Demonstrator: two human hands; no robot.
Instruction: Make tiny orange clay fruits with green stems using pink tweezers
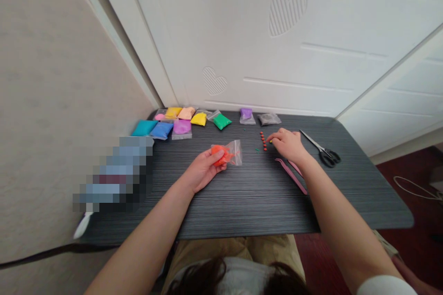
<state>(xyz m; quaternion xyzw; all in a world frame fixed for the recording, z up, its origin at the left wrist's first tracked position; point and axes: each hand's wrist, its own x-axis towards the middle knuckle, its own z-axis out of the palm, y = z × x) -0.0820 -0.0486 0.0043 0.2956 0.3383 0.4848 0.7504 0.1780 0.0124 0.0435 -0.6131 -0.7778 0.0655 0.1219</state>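
My left hand point(204, 170) is closed around a clear zip bag point(236, 153) holding soft orange-red clay point(218, 153). The bag's open-looking end points right, held just over the dark table. On the right, my right hand point(287, 144) reaches down with bent fingers, its index fingertip at a short line of small red pieces point(263, 140). Whatever its fingers pinch is too small or hidden to make out; a speck of yellow-green shows beside them. A tiny green strip point(257, 150) lies left of that line. Pink tweezers point(292, 176) lie under my right wrist, partly covered.
Black-handled scissors point(321, 150) lie to the right. Along the back are several clay packets, including a green packet point(222, 121), a purple packet point(246, 114) and a grey packet point(269, 119). A blurred-out object point(117, 170) stands at the left, before the white panel point(242, 32).
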